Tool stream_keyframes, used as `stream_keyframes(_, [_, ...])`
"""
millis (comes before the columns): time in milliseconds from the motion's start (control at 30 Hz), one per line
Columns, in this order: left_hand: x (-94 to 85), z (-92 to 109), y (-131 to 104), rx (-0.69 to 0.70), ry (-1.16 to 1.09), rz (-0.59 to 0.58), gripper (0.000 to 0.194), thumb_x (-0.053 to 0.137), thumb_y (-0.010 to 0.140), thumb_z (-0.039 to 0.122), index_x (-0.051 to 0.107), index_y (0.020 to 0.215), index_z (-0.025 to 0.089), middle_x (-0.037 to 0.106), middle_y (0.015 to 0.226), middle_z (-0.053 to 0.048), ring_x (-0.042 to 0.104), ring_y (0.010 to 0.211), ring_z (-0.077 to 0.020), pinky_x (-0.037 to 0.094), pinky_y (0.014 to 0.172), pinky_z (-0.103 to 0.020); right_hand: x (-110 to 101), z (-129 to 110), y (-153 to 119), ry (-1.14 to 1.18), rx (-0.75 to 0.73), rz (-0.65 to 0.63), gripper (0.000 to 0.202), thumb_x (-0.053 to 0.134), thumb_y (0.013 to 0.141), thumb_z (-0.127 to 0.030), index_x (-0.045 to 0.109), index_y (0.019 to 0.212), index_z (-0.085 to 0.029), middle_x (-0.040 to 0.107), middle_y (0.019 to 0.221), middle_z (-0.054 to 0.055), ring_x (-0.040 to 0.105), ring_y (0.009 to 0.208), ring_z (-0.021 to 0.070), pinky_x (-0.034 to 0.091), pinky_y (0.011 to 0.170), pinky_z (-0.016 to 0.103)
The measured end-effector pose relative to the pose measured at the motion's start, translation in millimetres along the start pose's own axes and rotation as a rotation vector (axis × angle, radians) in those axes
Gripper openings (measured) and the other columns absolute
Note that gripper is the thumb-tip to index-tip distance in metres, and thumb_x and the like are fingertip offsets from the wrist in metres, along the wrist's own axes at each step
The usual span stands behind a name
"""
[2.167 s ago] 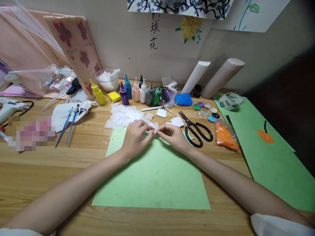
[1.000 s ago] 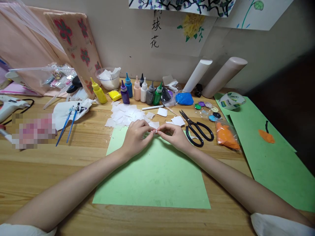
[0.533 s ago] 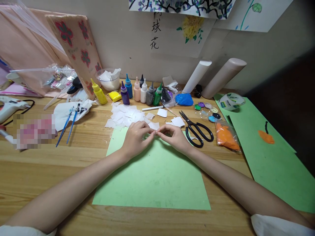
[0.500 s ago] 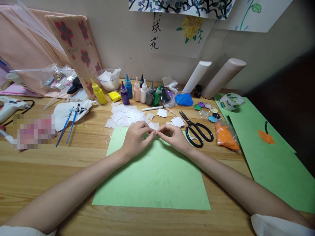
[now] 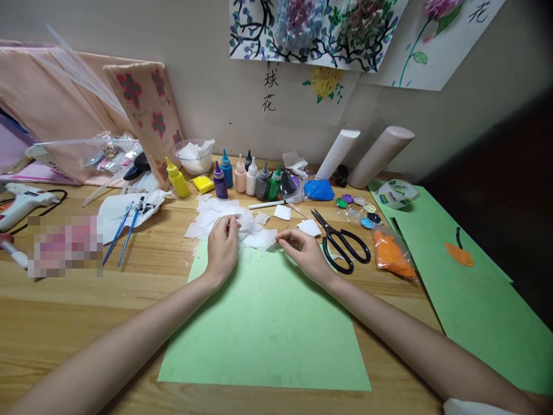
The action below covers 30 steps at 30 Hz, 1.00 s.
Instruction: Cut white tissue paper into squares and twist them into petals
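My left hand [image 5: 222, 246] is at the right part of a pile of thin white paper pieces [image 5: 216, 213]. Its fingers are closed together on the white paper there, though the fingertips are partly hidden. Over the top edge of a green sheet [image 5: 259, 323], my right hand [image 5: 305, 252] pinches with thumb and forefinger at the corner of a white paper piece [image 5: 264, 238]. That piece lies between the two hands, beside the pile. Black-handled scissors [image 5: 341, 239] rest just right of my right hand, blades slightly apart.
Paint bottles [image 5: 250, 177] stand in a row behind the pile. To the right are a bag of orange clay [image 5: 393, 253] and more green sheets [image 5: 475, 305]. Paintbrushes [image 5: 125, 233] on a white cloth and a glue gun [image 5: 26, 202] are at left.
My hands have parted from their shared pinch. The left hand has moved left onto the pile, and paper pieces now spread between the hands. The camera view has tilted up slightly.
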<state>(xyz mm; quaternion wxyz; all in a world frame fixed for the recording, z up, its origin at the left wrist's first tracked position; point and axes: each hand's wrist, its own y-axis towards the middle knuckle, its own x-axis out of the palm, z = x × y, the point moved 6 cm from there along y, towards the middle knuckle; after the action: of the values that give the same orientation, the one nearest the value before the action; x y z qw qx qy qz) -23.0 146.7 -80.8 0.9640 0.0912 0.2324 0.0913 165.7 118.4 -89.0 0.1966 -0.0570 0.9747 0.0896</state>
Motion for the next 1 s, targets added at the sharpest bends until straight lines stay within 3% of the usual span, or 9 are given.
stream_keyframes(100, [-2.6, 8.1, -4.6, 0.081, 0.008, 0.028, 0.028, 0.035, 0.092, 0.030, 0.054, 0.110, 0.020, 0.055, 0.103, -0.006, 0.051, 0.097, -0.0180, 0.038, 0.086, -0.031, -8.7, -10.7, 2.0, -0.311, -0.173, 0.107, 0.022, 0.046, 0.085, -0.020, 0.062, 0.101, -0.019, 0.058, 0.110, 0.011, 0.052, 0.106, 0.0240, 0.042, 0.092, 0.042])
stream_keyframes(200, [-5.5, 14.6, -9.5, 0.144, 0.026, 0.061, 0.028, 0.035, 0.092, 0.029, 0.048, 0.115, 0.020, 0.049, 0.108, -0.007, 0.048, 0.097, -0.0185, 0.037, 0.089, -0.034, -11.6, -11.3, 6.8, -0.602, -0.281, 0.141, 0.029, 0.045, 0.086, -0.021, 0.059, 0.111, -0.019, 0.050, 0.125, 0.014, 0.038, 0.122, 0.0290, 0.032, 0.102, 0.050])
stream_keyframes(300, [-5.6, 19.4, -13.0, 0.207, 0.023, 0.052, 0.025, 0.035, 0.092, 0.026, 0.047, 0.113, 0.020, 0.048, 0.106, -0.007, 0.047, 0.095, -0.0188, 0.038, 0.088, -0.035, -9.9, -0.9, 13.0, -0.727, -0.274, 0.083, 0.034, 0.046, 0.087, -0.028, 0.055, 0.119, -0.018, 0.050, 0.129, 0.014, 0.035, 0.126, 0.0306, 0.032, 0.103, 0.053])
stream_keyframes(400, [-4.8, 23.5, -15.6, 0.265, 0.019, 0.029, 0.020, 0.036, 0.091, 0.024, 0.047, 0.107, 0.020, 0.050, 0.103, -0.007, 0.047, 0.095, -0.0188, 0.039, 0.085, -0.034, -9.0, 1.3, 14.3, -0.779, -0.285, 0.080, 0.035, 0.046, 0.088, -0.028, 0.055, 0.119, -0.018, 0.056, 0.123, 0.013, 0.041, 0.120, 0.0302, 0.029, 0.104, 0.056])
stream_keyframes(533, [-0.5, 29.2, -18.8, 0.321, 0.061, -0.042, 0.016, 0.035, 0.091, 0.021, 0.049, 0.099, 0.019, 0.052, 0.099, -0.006, 0.049, 0.095, -0.0182, 0.040, 0.083, -0.033, -12.0, -12.2, 8.2, -0.702, -0.334, 0.158, 0.024, 0.046, 0.087, -0.021, 0.062, 0.105, -0.020, 0.065, 0.107, 0.009, 0.050, 0.108, 0.0268, 0.027, 0.104, 0.054])
stream_keyframes(667, [10.3, 34.6, -22.4, 0.404, 0.134, -0.178, 0.021, 0.043, 0.088, 0.018, 0.051, 0.108, 0.019, 0.054, 0.101, -0.006, 0.049, 0.096, -0.0181, 0.041, 0.085, -0.033, -15.8, -25.4, -0.5, -0.423, -0.374, 0.191, 0.016, 0.048, 0.087, -0.019, 0.064, 0.093, -0.020, 0.066, 0.094, 0.007, 0.055, 0.097, 0.0221, 0.042, 0.091, 0.042])
stream_keyframes(767, [16.4, 37.3, -25.0, 0.486, 0.156, -0.252, 0.030, 0.048, 0.087, 0.020, 0.052, 0.116, 0.022, 0.055, 0.109, -0.006, 0.049, 0.104, -0.0194, 0.040, 0.089, -0.035, -16.1, -23.5, -1.9, -0.220, -0.327, 0.163, 0.012, 0.053, 0.086, -0.022, 0.064, 0.092, -0.021, 0.065, 0.092, 0.006, 0.057, 0.092, 0.0205, 0.046, 0.083, 0.037])
stream_keyframes(900, [19.5, 36.2, -25.6, 0.505, 0.185, -0.298, 0.017, 0.048, 0.088, 0.025, 0.062, 0.098, 0.022, 0.061, 0.095, -0.005, 0.054, 0.093, -0.0191, 0.042, 0.080, -0.034, -12.2, -10.4, 1.9, -0.048, -0.168, 0.081, 0.013, 0.056, 0.084, -0.028, 0.064, 0.090, -0.020, 0.066, 0.092, 0.006, 0.060, 0.079, 0.0176, 0.049, 0.074, 0.033])
stream_keyframes(1000, [19.9, 34.5, -24.7, 0.474, 0.201, -0.304, 0.016, 0.047, 0.089, 0.026, 0.062, 0.091, 0.021, 0.062, 0.087, -0.004, 0.056, 0.086, -0.0181, 0.042, 0.076, -0.032, -8.4, -9.6, 2.4, -0.089, -0.155, 0.037, 0.013, 0.061, 0.081, -0.029, 0.064, 0.090, -0.020, 0.065, 0.091, 0.006, 0.058, 0.081, 0.0180, 0.048, 0.075, 0.033])
